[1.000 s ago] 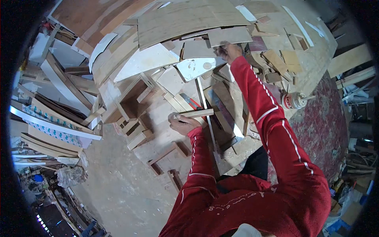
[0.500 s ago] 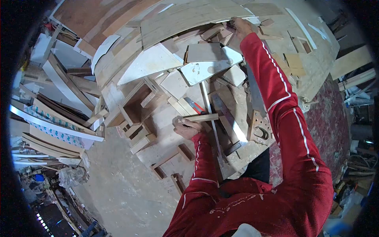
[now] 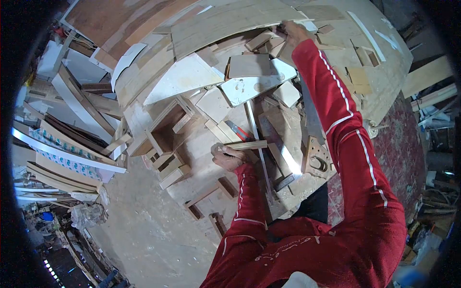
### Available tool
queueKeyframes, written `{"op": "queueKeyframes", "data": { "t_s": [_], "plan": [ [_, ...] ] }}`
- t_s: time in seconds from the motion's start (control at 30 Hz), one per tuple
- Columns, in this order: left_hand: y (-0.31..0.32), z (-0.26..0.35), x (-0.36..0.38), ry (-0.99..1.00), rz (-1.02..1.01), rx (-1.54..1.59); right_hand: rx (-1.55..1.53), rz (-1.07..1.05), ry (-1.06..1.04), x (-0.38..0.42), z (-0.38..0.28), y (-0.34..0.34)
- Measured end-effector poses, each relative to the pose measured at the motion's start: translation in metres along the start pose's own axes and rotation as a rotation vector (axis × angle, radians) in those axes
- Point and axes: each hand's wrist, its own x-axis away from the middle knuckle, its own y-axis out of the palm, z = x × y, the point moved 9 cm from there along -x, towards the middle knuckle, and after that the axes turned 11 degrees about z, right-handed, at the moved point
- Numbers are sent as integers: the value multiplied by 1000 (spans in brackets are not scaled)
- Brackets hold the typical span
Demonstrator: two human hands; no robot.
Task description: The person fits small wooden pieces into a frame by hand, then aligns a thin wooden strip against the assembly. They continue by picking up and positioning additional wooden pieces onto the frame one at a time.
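Right hand (image 3: pixel 295 33) has moved out to the board (image 3: pixel 216 31)

Across the desk's (image 3: pixel 384 89) far side, the board stretches leftward from the nearer right hand, fingers at its edge, grip unclear. The left hand (image 3: pixel 227 158) holds a strip (image 3: pixel 249 144) pointing right.

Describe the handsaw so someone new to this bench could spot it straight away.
Find the near edge of the workbench, by the red right sleeve. Just left of the sleeve lies the handsaw, wooden handle at the edge, flat blade pointing away. The grip opening and small holes in its handle set it apart from nearby wood offcuts.
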Motion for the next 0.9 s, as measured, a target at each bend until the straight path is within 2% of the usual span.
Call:
{"op": "queueKeyframes", "data": {
  "t_s": [0.03, 0.17, 0.27, 0.33, 0.37, 0.4, 0.47, 0.5, 0.57, 0.6, 0.67, 0.7, 0.73, 0.8, 0.83, 0.87, 0.9],
  "plan": [
    [-1, 3, -1, 34, -2, 3, 50, -141, 25, -35, 30, -1],
    [-3, 11, -2, 96, 31, 27, 50, -116, 28, 0, 54, -19],
    [-2, 9, -1, 78, 9, 7, 114, -115, 148, 7, 89, -26],
    [0, 3, 1, 43, -13, -14, 935, -192, -230, 16, 89, -25],
    [2, -1, 2, 11, -34, -35, 1174, -67, -408, 30, 83, -29],
    [1, -1, 2, 8, -33, -34, 1176, -68, -410, 56, 80, -27],
    [2, -3, 1, -26, -64, -23, 1352, -186, -640, 107, 68, -6],
    [1, -2, 1, -28, -63, -26, 1353, -191, -639, 108, 74, -6],
    [1, -3, 2, -49, -71, -52, 1492, -192, -1004, 121, 86, 3],
    [1, -2, 1, -50, -70, -56, 1492, -197, -1003, 113, 94, 0],
    [0, 9, -2, 43, -80, 37, 1440, -196, -875, 87, 106, -12],
    [1, 8, -2, 42, -90, 50, 1480, -92, -831, 87, 97, -20],
    [1, 8, -1, 40, -92, 47, 1483, -94, -829, 84, 97, -25],
    [2, 4, 0, -4, -98, -27, 1488, 10, -1113, 91, 76, -26],
    [3, 4, 0, -6, -99, -26, 1424, 70, -959, 105, 60, -34],
    [3, 2, 0, -18, -89, -43, 1425, 70, -959, 112, 57, -36],
    [3, 0, -1, -30, -78, -59, 1400, 45, -698, 105, 66, -48]
  ]
}}
